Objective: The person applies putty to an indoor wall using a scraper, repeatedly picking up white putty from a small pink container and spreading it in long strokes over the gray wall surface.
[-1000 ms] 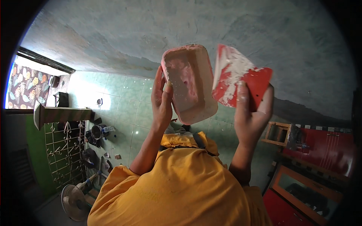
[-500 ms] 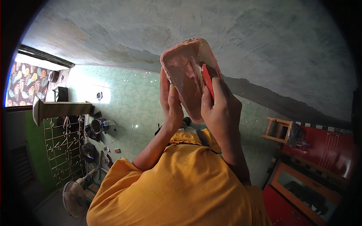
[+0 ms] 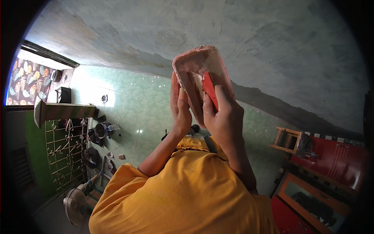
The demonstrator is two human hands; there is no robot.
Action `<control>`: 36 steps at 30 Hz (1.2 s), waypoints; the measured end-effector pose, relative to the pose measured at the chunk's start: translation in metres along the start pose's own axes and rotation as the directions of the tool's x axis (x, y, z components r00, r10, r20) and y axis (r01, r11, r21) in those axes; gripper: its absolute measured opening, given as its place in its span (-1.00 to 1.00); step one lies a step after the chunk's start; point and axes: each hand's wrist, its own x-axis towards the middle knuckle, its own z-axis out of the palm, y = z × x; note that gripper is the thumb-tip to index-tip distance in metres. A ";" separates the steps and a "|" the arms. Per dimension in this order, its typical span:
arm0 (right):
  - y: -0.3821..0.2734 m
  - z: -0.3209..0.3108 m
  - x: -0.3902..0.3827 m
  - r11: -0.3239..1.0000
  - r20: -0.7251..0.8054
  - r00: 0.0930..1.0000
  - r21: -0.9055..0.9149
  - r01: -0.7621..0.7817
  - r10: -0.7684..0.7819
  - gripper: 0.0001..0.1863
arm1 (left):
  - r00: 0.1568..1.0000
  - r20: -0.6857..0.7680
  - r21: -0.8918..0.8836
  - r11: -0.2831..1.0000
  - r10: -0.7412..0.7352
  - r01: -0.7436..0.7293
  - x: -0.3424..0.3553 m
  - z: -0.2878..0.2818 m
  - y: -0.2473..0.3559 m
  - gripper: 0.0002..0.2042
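Pink tub [image 3: 215, 62], red scraper [image 3: 209, 87], mustard-yellow shirt [image 3: 183, 187], green marbled tiles [image 3: 154, 111]; leaf-patterned panel [image 3: 29, 81], apparently dark brown.

Mid-frame, the right hand [image 3: 225, 111] hides part of the red scraper [image 3: 209, 87], left hand's [image 3: 182, 113] fingers are partly behind the pink tub [image 3: 214, 60], and the bottom edge chops off the yellow shirt [image 3: 179, 195].

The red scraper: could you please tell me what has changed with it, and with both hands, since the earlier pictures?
The right hand has carried the red scraper leftward, from beside the pink tub into its opening, and turned it, so its broad face shows narrower now. Nothing was newly grasped or let go: the left hand still holds the tub, the right the scraper.
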 end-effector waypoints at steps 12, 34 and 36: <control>0.035 -0.011 0.022 0.610 -0.054 0.841 0.713 -0.345 0.539 -0.84 | 0.989 0.123 -0.067 0.993 -0.086 0.095 0.050 -0.039 0.018 -0.38; 0.086 -0.093 0.122 0.170 -0.221 0.785 0.974 0.149 0.578 -0.64 | 0.888 0.425 -0.225 0.930 -0.175 0.291 0.097 -0.055 -0.016 -0.38; 0.021 -0.162 0.179 0.588 -0.540 0.742 0.770 0.246 0.397 -0.59 | 0.899 0.419 -0.254 0.933 -0.130 0.253 0.096 -0.054 -0.007 -0.38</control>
